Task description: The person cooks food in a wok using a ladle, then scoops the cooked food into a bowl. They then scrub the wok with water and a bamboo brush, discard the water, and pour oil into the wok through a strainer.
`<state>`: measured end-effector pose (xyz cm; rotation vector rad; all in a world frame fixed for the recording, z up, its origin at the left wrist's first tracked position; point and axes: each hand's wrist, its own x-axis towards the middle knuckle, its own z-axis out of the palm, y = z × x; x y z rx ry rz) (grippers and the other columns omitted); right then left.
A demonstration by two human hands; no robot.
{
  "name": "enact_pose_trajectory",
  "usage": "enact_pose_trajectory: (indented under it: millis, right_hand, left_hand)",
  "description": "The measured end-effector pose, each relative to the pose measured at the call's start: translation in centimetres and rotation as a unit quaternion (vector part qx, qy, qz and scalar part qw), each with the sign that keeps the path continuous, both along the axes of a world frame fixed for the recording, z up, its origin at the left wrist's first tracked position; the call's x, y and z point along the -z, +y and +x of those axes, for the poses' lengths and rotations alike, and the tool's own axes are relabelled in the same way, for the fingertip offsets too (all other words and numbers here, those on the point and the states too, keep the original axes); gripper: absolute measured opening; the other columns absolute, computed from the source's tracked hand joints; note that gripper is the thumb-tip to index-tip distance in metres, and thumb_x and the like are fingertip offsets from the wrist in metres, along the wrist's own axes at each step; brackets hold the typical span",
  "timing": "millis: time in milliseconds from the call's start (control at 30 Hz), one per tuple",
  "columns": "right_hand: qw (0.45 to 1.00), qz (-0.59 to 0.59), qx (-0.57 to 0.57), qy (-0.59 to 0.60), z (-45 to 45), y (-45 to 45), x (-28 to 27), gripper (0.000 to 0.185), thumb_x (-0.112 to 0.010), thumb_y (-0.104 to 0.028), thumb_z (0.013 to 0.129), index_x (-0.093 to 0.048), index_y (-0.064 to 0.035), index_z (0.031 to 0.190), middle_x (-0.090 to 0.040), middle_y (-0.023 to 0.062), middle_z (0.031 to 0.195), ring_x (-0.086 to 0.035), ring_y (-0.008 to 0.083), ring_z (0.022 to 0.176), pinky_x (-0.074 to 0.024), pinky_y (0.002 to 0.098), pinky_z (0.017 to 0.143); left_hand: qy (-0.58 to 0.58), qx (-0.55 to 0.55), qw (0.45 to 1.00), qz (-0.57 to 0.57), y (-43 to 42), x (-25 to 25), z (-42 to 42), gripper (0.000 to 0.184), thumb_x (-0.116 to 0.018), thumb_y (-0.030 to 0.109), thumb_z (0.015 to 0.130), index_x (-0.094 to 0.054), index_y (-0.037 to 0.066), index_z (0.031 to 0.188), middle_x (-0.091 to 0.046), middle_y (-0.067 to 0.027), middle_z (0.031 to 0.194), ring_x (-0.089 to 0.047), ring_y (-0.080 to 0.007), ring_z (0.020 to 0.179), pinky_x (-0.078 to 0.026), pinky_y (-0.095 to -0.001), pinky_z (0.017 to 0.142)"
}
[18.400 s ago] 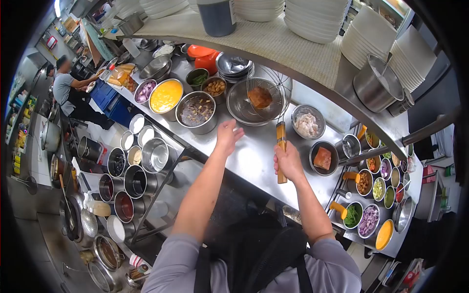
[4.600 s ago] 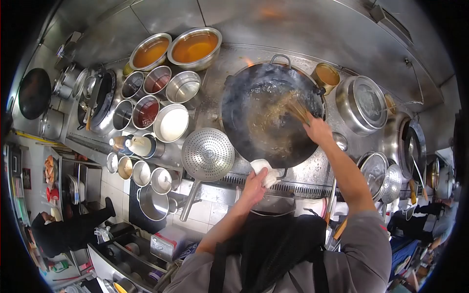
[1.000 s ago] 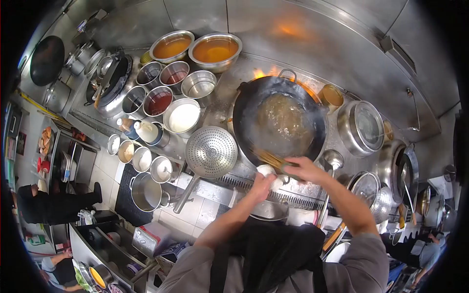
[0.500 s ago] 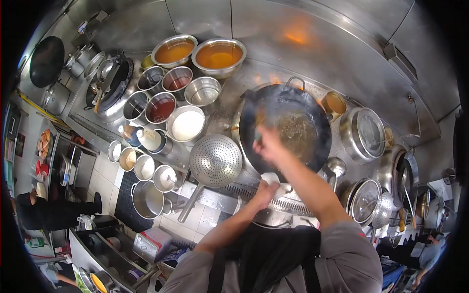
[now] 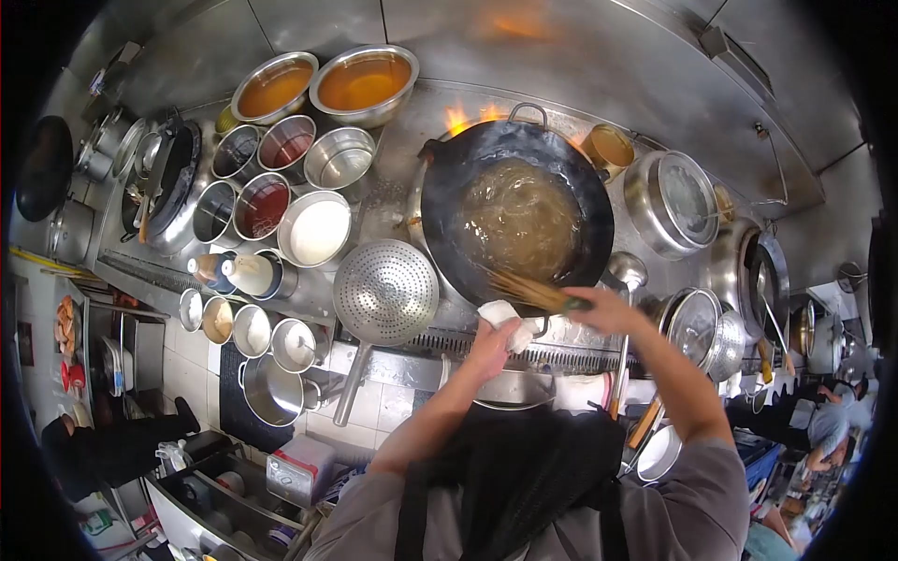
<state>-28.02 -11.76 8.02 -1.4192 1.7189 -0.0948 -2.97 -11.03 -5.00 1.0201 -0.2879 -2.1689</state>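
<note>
A large black wok (image 5: 449,210) sits on the burner, with brownish liquid (image 5: 524,220) swirling in it. My left hand (image 5: 488,349) is closed on a folded white cloth (image 5: 501,312) at the wok's near rim, beside its small loop handle (image 5: 543,325). In my right hand (image 5: 601,311) is a bamboo wok brush (image 5: 528,292), gripped at its dark end. The bristles point left across the wok's near edge and are slightly blurred.
Flames (image 5: 458,119) rise behind the wok. Left of it lie a perforated strainer (image 5: 385,290) and several metal pots, one with white contents (image 5: 315,229). Two bowls of amber liquid (image 5: 365,82) stand at the back. A ladle (image 5: 627,269) and lidded pot (image 5: 687,198) are to the right.
My right hand has moved from over the wok's left inside to its near right edge, bringing the brush. My left hand stays at the near rim with the cloth. The view has shifted.
</note>
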Motion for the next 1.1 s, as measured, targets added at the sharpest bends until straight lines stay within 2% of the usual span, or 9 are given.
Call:
enact_pose_trajectory:
  millis: [67, 167, 233, 333, 500, 700, 833, 1033, 1100]
  right_hand:
    - [0.995, 0.037, 0.007, 0.088, -5.5, -1.6, -2.2, 0.061, -0.076, -0.042, 0.083, -0.064, -0.018, 0.138, -0.072, 0.0158, 0.12, -0.069, 0.0321, 0.111, -0.0525, 0.0398, 0.098]
    - [0.963, -0.105, 0.022, 0.247, -9.3, -6.4, 0.7, 0.059, -0.075, -0.042, 0.083, -0.064, -0.023, 0.137, -0.073, 0.0158, 0.118, -0.07, 0.0361, 0.106, -0.0547, 0.0448, 0.095]
    - [0.951, -0.19, 0.029, 0.242, -5.8, -9.6, 3.5, 0.053, -0.071, -0.04, 0.087, -0.063, -0.0199, 0.135, -0.072, 0.0191, 0.118, -0.069, 0.041, 0.105, -0.0557, 0.0484, 0.092]
    - [0.955, -0.135, 0.062, 0.256, 4.6, -12.2, 5.1, 0.048, -0.062, -0.037, 0.093, -0.055, -0.0128, 0.133, -0.072, 0.026, 0.104, -0.07, 0.0445, 0.1, -0.0565, 0.0537, 0.089]
    - [0.972, -0.133, 0.022, 0.191, 11.1, -7.9, 5.9, 0.059, -0.062, -0.034, 0.095, -0.043, -0.0111, 0.146, -0.069, 0.0314, 0.108, -0.068, 0.0493, 0.103, -0.0546, 0.0548, 0.093]
    - [0.958, 0.015, -0.066, 0.279, 3.7, 0.7, 0.9, 0.058, -0.059, -0.031, 0.096, -0.041, -0.0088, 0.146, -0.067, 0.0309, 0.108, -0.069, 0.0498, 0.096, -0.0571, 0.0547, 0.084]
    - [0.906, -0.084, -0.033, 0.414, -3.6, -2.6, 0.1, 0.041, -0.054, -0.016, 0.095, -0.05, -0.0042, 0.134, -0.067, 0.0256, 0.106, -0.071, 0.0465, 0.091, -0.0591, 0.0526, 0.082]
    - [0.96, -0.172, 0.095, 0.201, 1.3, -15.3, 7.4, 0.057, -0.063, -0.034, 0.094, -0.052, -0.0081, 0.143, -0.069, 0.032, 0.113, -0.07, 0.0398, 0.105, -0.056, 0.0486, 0.093]
    - [0.971, -0.153, 0.162, 0.083, 4.3, -15.1, 8.9, 0.063, -0.066, -0.035, 0.092, -0.05, -0.0081, 0.147, -0.07, 0.0308, 0.111, -0.073, 0.0337, 0.099, -0.0591, 0.0459, 0.085]
  left_hand:
    - [0.018, 0.023, 0.999, 0.021, -0.4, 0.3, 0.2, 0.023, -0.065, 0.005, 0.093, -0.06, 0.007, 0.115, -0.068, -0.007, 0.107, -0.069, -0.0223, 0.1, -0.058, -0.0383, 0.081]
    - [0.035, 0.05, 0.998, 0.019, -0.7, 0.5, 0.5, 0.021, -0.063, 0.002, 0.091, -0.061, 0.006, 0.112, -0.069, -0.0074, 0.103, -0.07, -0.0225, 0.094, -0.058, -0.0377, 0.078]
    - [0.033, 0.055, 0.998, 0.005, -0.9, 0.5, 0.4, 0.02, -0.062, 0.001, 0.09, -0.061, 0.005, 0.11, -0.069, -0.0076, 0.101, -0.07, -0.0224, 0.091, -0.058, -0.0373, 0.076]
    - [0.026, 0.042, 0.999, -0.007, -0.8, 1.2, 0.1, 0.019, -0.062, 0.001, 0.091, -0.061, 0.004, 0.109, -0.069, -0.0074, 0.099, -0.07, -0.0221, 0.089, -0.058, -0.0369, 0.074]
    - [0.015, -0.002, 1.0, -0.027, 0.0, 0.5, -0.3, 0.026, -0.06, 0.001, 0.094, -0.056, 0.008, 0.118, -0.067, -0.0063, 0.103, -0.069, -0.0214, 0.092, -0.058, -0.0369, 0.075]
    - [-0.04, -0.041, 0.998, -0.034, 1.1, -1.1, -0.7, 0.031, -0.059, 0.001, 0.096, -0.052, 0.009, 0.126, -0.064, -0.0055, 0.112, -0.067, -0.0215, 0.1, -0.057, -0.0375, 0.08]
    - [-0.043, -0.036, 0.998, -0.026, 0.8, -0.4, -0.7, 0.031, -0.06, 0.001, 0.094, -0.054, 0.006, 0.124, -0.064, -0.0063, 0.112, -0.067, -0.0227, 0.101, -0.057, -0.0381, 0.082]
    - [-0.035, -0.029, 0.999, -0.007, 0.1, 0.3, -0.4, 0.033, -0.062, 0.0, 0.092, -0.055, 0.005, 0.123, -0.065, -0.0071, 0.11, -0.068, -0.0236, 0.1, -0.058, -0.0383, 0.082]
    - [-0.03, -0.022, 0.999, -0.004, 0.2, 0.4, -0.3, 0.034, -0.062, 0.0, 0.092, -0.054, 0.005, 0.124, -0.066, -0.0072, 0.109, -0.068, -0.0237, 0.1, -0.058, -0.0383, 0.082]
